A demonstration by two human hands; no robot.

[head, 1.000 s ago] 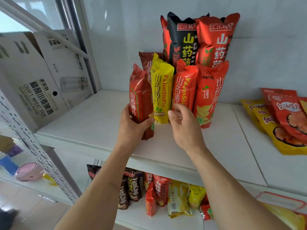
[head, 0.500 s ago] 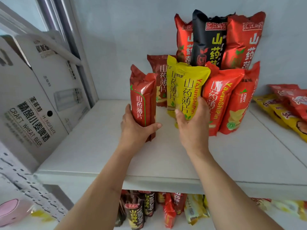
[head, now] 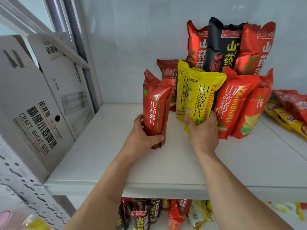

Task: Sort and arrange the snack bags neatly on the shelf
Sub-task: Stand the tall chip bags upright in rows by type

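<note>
My left hand (head: 142, 135) grips the foot of an upright dark red snack bag (head: 156, 107) on the white shelf (head: 166, 166). My right hand (head: 201, 130) grips the bottom of a yellow bag (head: 201, 95), tilted slightly right. A second yellow bag (head: 181, 90) and a brown-red bag (head: 167, 70) stand behind. To the right lean two orange-red bags (head: 232, 103) (head: 255, 107). At the back stand two tall red bags (head: 196, 45) (head: 255, 48) with a black one (head: 222, 45) between them.
A grey cardboard beer box (head: 33, 100) stands at the shelf's left end. Flat red and yellow snack packs (head: 289, 112) lie at the right. More bags (head: 149, 214) fill the shelf below. A perforated upright (head: 20, 188) is at the lower left.
My left hand has pulled the dark red bag leftward, apart from the group. My right hand moved from an orange-red bag to the yellow bag and turned its front toward me.
</note>
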